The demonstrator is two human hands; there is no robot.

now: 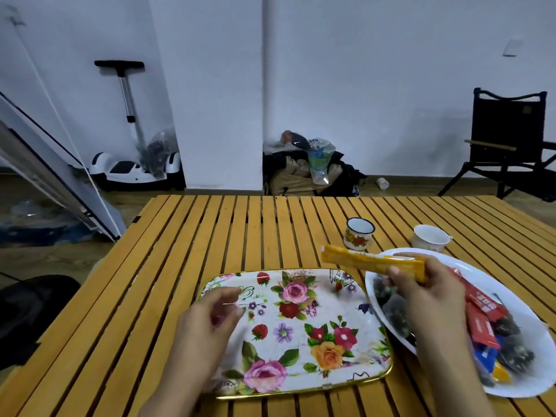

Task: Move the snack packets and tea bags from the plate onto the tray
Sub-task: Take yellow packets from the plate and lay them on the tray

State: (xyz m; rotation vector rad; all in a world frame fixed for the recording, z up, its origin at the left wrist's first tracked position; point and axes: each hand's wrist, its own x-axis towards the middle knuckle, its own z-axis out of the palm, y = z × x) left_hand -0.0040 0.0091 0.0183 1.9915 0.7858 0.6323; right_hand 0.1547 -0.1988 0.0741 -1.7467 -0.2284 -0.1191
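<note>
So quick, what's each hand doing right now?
Left hand: open, fingers loosely curled over the floral tray, holding nothing.
Right hand: holding a yellow snack packet above the white plate.

Your right hand (pixel 421 284) pinches a yellow-orange snack packet (pixel 373 261) above a white plate (pixel 517 386) piled with red and blue packets (pixel 481 323) and dark tea bags (pixel 394 308). The tray (pixel 301 326) before you shows roses and strawberries on white, gold-rimmed, on a honey-yellow slatted desk (pixel 210 236).

One tray (pixel 301 323), one plate (pixel 469 266), two cups (pixel 359 233), two hands (pixel 207 320).
</note>
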